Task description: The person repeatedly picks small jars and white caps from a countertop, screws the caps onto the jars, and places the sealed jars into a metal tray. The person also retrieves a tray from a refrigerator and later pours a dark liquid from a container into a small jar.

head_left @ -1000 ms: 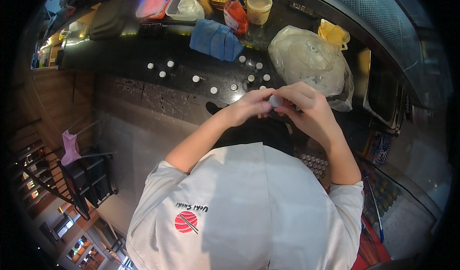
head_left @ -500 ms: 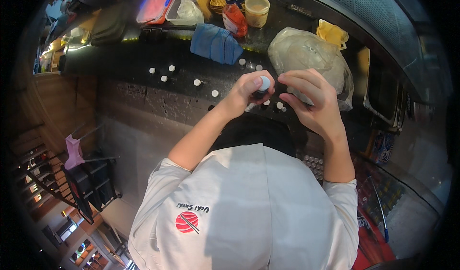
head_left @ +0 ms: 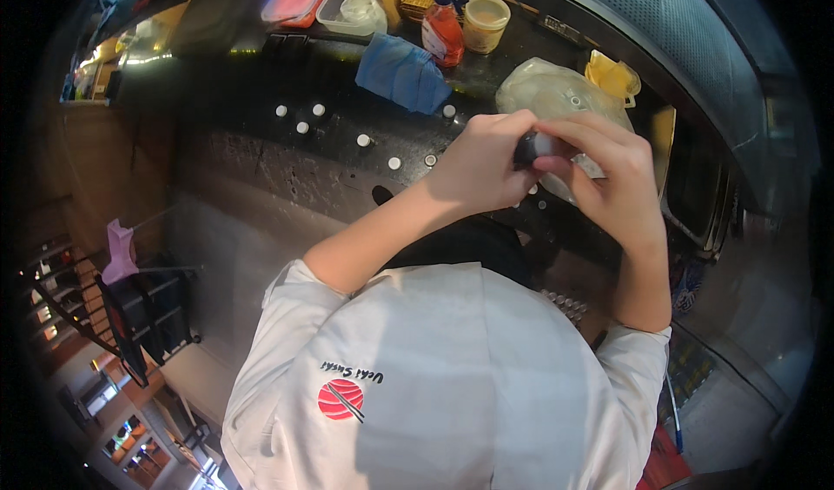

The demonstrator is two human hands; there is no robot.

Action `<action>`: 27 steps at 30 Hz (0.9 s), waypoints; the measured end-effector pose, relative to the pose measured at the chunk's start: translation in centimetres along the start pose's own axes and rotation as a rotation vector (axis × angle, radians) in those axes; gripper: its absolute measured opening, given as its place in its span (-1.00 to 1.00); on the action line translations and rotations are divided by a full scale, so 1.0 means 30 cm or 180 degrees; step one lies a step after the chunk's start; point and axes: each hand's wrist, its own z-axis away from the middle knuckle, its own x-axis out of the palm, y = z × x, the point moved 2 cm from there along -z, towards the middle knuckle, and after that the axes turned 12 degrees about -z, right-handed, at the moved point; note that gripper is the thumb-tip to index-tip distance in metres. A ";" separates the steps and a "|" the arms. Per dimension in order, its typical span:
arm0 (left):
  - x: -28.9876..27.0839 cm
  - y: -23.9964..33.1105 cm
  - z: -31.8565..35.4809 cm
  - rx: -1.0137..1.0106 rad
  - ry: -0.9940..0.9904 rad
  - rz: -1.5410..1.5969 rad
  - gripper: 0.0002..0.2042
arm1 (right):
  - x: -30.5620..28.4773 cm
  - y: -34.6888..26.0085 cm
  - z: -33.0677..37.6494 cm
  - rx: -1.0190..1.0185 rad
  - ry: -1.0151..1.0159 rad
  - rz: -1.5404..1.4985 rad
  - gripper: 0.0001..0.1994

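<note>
My left hand (head_left: 486,162) is closed round a small dark bottle (head_left: 525,150), tipped so its white cap (head_left: 545,145) points right. The fingers of my right hand (head_left: 612,173) are closed over that cap. Several small white caps (head_left: 363,141) lie scattered on the black counter (head_left: 234,112), left of my hands and beneath them. Part of the bottle is hidden behind my fingers.
Behind my hands lies a filled clear plastic bag (head_left: 552,86) with a yellow item (head_left: 612,77) beside it. A folded blue cloth (head_left: 401,75), a red spray bottle (head_left: 443,34), a tub (head_left: 485,23) and plastic containers (head_left: 328,19) stand farther back. Dark trays (head_left: 699,199) are at right.
The bottle has moved right and tipped from cap facing up to cap facing right. My right hand has closed from apart onto the cap. The view has shifted slightly.
</note>
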 end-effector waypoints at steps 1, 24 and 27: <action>0.004 0.001 -0.012 -0.0029 -0.0023 -0.0009 -0.66 | -0.017 -0.005 -0.014 -0.0096 -0.0074 0.0072 -0.68; -0.031 0.097 -0.054 0.0015 -0.2047 0.2081 -0.73 | -0.128 -0.143 -0.120 -0.0744 -0.1729 -0.0546 -0.77; -0.043 0.112 -0.048 -0.0168 -0.2261 0.2494 -0.71 | -0.127 -0.162 -0.110 -0.0742 -0.1632 -0.0406 -0.76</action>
